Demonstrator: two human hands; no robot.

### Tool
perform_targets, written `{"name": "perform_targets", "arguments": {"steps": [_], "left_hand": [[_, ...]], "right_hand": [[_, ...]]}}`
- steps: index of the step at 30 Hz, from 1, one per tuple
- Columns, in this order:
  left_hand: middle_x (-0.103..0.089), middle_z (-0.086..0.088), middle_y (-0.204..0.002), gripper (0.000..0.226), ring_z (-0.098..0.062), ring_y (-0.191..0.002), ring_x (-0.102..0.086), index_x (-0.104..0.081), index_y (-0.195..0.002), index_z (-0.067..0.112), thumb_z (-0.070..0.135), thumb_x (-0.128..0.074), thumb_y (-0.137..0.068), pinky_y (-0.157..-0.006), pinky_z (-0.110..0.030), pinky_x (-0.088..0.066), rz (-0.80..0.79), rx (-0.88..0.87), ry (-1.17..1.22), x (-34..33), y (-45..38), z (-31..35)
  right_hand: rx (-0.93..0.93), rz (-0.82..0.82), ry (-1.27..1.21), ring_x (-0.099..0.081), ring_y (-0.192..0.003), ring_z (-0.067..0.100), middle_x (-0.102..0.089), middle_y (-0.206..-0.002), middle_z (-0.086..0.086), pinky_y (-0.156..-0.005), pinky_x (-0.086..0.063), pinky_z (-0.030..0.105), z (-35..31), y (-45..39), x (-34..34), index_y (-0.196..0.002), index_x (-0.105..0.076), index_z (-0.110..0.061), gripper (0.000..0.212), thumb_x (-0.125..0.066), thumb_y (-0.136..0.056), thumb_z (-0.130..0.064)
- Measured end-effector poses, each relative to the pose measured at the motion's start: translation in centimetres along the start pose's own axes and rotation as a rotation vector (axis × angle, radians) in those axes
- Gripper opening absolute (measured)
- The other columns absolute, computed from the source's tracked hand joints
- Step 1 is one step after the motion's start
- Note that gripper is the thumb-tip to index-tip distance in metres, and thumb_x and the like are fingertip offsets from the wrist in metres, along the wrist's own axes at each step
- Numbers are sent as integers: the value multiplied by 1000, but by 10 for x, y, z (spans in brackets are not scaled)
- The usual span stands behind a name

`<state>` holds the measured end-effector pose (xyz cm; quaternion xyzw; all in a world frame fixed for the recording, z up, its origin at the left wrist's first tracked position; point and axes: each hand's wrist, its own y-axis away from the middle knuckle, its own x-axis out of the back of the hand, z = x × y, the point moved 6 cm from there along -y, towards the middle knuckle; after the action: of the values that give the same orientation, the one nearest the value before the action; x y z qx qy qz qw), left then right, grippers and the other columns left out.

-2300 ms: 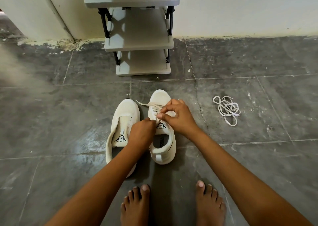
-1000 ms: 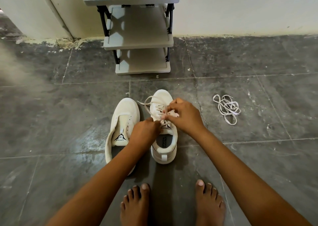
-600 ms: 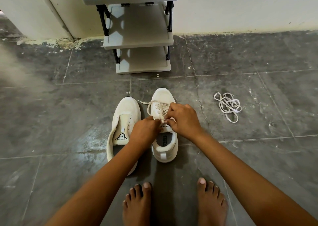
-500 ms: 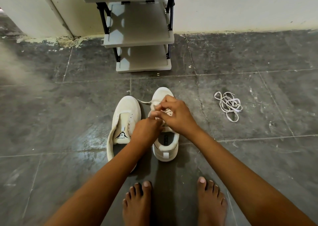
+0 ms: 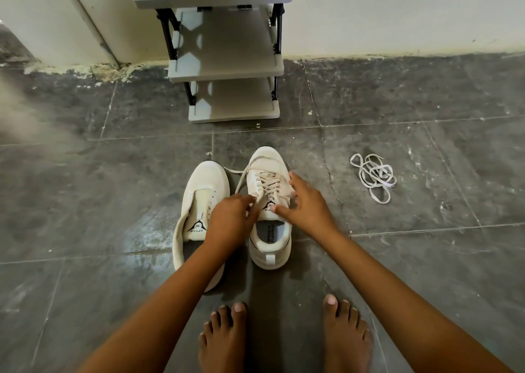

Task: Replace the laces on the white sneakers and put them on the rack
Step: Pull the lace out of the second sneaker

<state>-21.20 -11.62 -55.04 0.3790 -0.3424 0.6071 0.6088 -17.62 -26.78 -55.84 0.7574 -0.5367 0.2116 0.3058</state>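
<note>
A grey three-tier plastic shoe rack (image 5: 224,60) stands empty against the wall. On the dark tiled floor before it, the laced right-hand white sneaker (image 5: 268,202) sits beside its laceless mate (image 5: 199,202). The right hand (image 5: 305,202) has just spread open off the lacing; the left hand (image 5: 231,217) pinches a beige lace end (image 5: 241,182), suggesting tightening. Loose white laces (image 5: 373,176) lie aside.

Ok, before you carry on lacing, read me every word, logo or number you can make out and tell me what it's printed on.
"SPEED" under a black triangular logo, on the tongue of the unlaced sneaker.
"SPEED FLEXIBLE", in two lines on the insole of the laced sneaker.
A small dark logo patch on the laced sneaker's tongue, half hidden by the left hand and right hand: unreadable.
Nothing readable on the rack or the loose lace.
</note>
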Motion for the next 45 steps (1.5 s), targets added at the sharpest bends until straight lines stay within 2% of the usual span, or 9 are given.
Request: {"name": "perform_targets", "arguments": {"steps": [8, 12, 17, 21, 24, 27, 31, 40, 45], "left_hand": [[-55, 12, -66, 19, -7, -61, -54, -49, -91, 18, 25, -66, -85, -52, -22, -39, 103, 152, 184, 11, 0, -15], [-57, 3, -95, 16, -20, -74, -58, -53, -103, 21, 27, -59, -89, -57, -29, -43, 79, 34, 61, 8, -4, -7], [-44, -6, -128, 39, -29, -96, -60, -51, -132, 23, 18, -48, -94, -74, -39, -51, -138, -48, -276, -4, -17, 16], [-42, -10, -123, 29, -30, -86, -61, -53, -123, 15, 18, -45, -95, -61, -34, -42, -103, -36, -415, -6, -22, 26], [-43, -10, -120, 22, -27, -103, -51, -61, -109, 12, 22, -49, -94, -67, -33, -40, -59, -17, -482, -5, -31, 33], [-53, -10, -116, 19, -30, -118, -42, -69, -99, 15, 26, -64, -85, -93, -38, -38, -208, 140, -188, 1, -51, 29], [-64, -9, -94, 8, -21, -94, -57, -67, -83, 11, 4, -68, -80, -86, -35, -48, -383, 336, 484, -1, -50, 27], [-54, -3, -118, 29, -25, -114, -39, -69, -111, 22, 37, -55, -91, -92, -34, -31, -84, -128, -400, 11, -44, 31], [-62, -4, -107, 13, -29, -116, -43, -73, -88, 18, 30, -70, -83, -96, -38, -36, -65, 83, 128, 18, -52, 30]], "right_hand": [[185, 205, 229, -58, -100, 27, -47, -129, 6, -73, -47, 33, 8, 19, 0, -126, -49, -9, 48, -64, -81, -18], [211, 284, 289, -58, -86, 27, -54, -105, 10, -59, -41, 28, 8, 24, 0, -103, -57, -7, 28, -67, -79, -18], [171, 202, 281, -54, -108, 26, -53, -125, 10, -82, -46, 34, 4, 21, -20, -126, -51, -7, 36, -51, -92, -18], [160, 143, 237, -49, -120, 28, -46, -137, 12, -97, -43, 35, 8, 19, -31, -136, -43, -4, 41, -43, -96, -14], [157, 116, 176, -45, -126, 29, -44, -141, 15, -104, -40, 36, 10, 17, -35, -140, -39, -4, 45, -41, -95, -8], [137, 98, 146, -45, -126, 29, -42, -143, 14, -104, -39, 36, 12, 16, -37, -143, -35, -7, 51, -41, -93, -4], [119, 81, 167, -45, -126, 30, -42, -142, 14, -103, -40, 38, 14, 16, -38, -143, -34, -8, 52, -42, -92, -7], [170, -10, 175, -33, -136, 27, -35, -148, 13, -110, -28, 32, 13, 12, -39, -145, -30, -7, 54, -47, -96, -21], [147, -43, 207, -36, -133, 28, -37, -147, 13, -106, -31, 32, 15, 13, -37, -147, -27, -12, 54, -46, -97, -19]]}}
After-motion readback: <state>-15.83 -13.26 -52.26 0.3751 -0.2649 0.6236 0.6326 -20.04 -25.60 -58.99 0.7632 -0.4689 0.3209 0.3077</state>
